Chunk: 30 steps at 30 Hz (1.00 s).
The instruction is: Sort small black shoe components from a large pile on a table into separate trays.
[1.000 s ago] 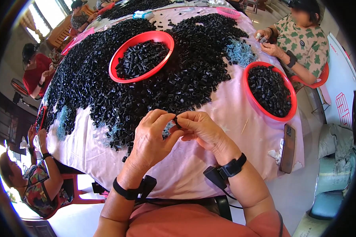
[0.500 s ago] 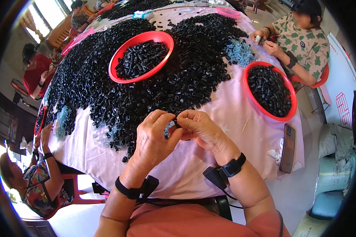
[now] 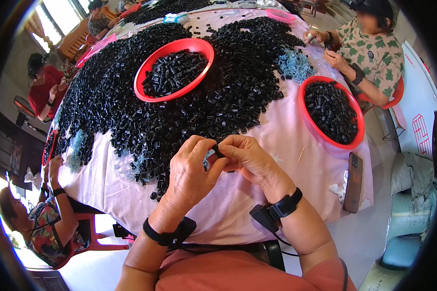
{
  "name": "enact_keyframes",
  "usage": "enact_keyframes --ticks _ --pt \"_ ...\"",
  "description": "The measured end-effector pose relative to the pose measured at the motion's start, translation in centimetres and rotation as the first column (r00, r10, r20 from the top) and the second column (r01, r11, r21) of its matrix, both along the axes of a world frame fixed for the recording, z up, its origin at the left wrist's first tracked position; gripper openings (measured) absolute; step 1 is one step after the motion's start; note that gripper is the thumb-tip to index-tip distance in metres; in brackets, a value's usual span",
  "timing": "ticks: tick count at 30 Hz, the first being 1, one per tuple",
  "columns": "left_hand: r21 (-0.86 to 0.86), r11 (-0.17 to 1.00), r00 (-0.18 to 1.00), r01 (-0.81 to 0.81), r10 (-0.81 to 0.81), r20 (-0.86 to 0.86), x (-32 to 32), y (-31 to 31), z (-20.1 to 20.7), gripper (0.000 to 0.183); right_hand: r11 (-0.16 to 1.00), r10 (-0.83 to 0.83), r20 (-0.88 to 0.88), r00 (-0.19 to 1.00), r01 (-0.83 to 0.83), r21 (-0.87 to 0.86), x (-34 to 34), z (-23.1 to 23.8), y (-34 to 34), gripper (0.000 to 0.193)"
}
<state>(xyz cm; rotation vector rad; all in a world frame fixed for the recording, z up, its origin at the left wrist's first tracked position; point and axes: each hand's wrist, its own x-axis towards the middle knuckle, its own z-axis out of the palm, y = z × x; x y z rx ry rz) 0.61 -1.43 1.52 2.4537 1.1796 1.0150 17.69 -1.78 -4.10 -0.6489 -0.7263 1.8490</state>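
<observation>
At the near side of the pile (image 3: 102, 109), the left hand (image 3: 190, 172) and right hand (image 3: 251, 162) pinch a black part (image 3: 218, 152), which could drop if their small fingertip hold slackens.

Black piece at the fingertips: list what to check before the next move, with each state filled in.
Black piece held in right hand: ok.
Left hand gripping it too: cannot tell; contact partly hidden.
Piece's condition: cannot tell; mostly covered.
Pink cloth just beyond the hands free of loose pieces: not ok; black heap there.
Phone clear of the hands: ok, off to the right.
</observation>
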Motion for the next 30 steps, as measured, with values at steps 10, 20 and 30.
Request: enact_keyframes --ticks 10,20,30 --pt "0.025 1.0 0.995 -0.014 0.016 -0.097 0.18 -0.06 0.14 0.029 1.0 -0.016 0.01 1.0 0.017 -0.026 -0.01 -0.13 0.01 0.017" --pt "0.007 0.999 0.994 0.051 -0.05 -0.098 -0.06 0.11 0.09 0.028 1.0 -0.022 0.051 0.998 0.023 -0.012 -0.05 0.02 0.0 0.018" --pt "-0.07 0.984 0.986 0.166 -0.163 0.037 -0.35 0.02 0.05 0.021 0.999 -0.013 0.004 1.0 0.013 0.052 -0.04 0.03 0.12 0.019"
